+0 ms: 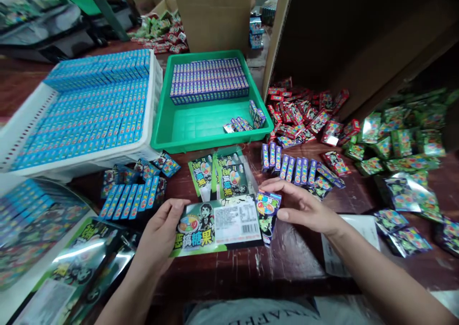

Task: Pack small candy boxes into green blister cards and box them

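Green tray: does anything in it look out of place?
Yes. The purple boxes stand in neat rows at the back of the green tray, but several loose boxes lie scattered and tilted near its front right corner, apart from the rows.

Dark red wooden table (287, 263), cardboard boxes (215, 14) behind.

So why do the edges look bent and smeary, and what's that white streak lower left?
Head view: the wide lens bows the basket and tray; the green packs far right are smeared; glare streaks the glossy bags lower left; the pouch at centre is sharp.
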The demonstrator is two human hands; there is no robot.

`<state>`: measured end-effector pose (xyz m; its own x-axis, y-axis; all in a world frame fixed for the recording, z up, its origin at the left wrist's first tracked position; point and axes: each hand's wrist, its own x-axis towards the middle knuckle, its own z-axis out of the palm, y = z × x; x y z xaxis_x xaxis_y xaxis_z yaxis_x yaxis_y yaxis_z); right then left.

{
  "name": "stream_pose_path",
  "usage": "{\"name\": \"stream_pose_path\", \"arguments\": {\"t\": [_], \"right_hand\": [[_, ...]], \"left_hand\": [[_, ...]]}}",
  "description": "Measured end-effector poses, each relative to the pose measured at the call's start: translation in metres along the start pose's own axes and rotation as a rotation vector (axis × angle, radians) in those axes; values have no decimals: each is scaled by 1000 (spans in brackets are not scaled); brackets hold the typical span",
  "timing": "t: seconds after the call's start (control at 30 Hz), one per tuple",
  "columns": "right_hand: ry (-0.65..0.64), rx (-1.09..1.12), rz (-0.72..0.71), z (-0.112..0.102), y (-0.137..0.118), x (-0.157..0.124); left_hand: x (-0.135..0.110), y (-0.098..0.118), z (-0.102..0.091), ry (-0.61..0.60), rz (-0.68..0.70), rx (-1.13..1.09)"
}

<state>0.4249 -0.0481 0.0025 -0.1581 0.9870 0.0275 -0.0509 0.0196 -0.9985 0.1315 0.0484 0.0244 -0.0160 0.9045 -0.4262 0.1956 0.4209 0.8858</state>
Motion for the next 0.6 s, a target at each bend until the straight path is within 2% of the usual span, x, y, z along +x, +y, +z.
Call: {"name": "stream_pose_path", "arguments": {"t": [0.1, 0.13, 0.23, 0.27, 0.3, 0.37, 0.43, 0.47, 0.53, 0.6], "right_hand": [[171, -48, 110, 5, -7, -5], [190, -24, 157, 4, -10, -8], [140, 84, 302, -5, -23, -22], [179, 105, 330, -9, -27, -26], [287, 118, 327, -10, -30, -28], [651, 141, 214, -6, -32, -26], [993, 156, 46, 10, -26, -16], [1078, 148, -13, 21, -22, -10], [1078, 85, -46, 42, -10, 1], [986, 22, -48, 55, 1, 4]], "left_hand": [[4, -5, -6, -82, 25, 27], [5, -7, -8, -93, 42, 46], [10, -11, -13, -90, 56, 74], [12, -11, -13, -64, 50, 58], [13, -11, -12, -26, 45, 32], [13, -11, -5, 35, 42, -10], [10, -12, 7, 49, 55, -30], [8, -14, 14, 45, 61, -40], [5, -18, 26, 42, 68, -76], [5, -22, 32, 60, 65, -117]]}}
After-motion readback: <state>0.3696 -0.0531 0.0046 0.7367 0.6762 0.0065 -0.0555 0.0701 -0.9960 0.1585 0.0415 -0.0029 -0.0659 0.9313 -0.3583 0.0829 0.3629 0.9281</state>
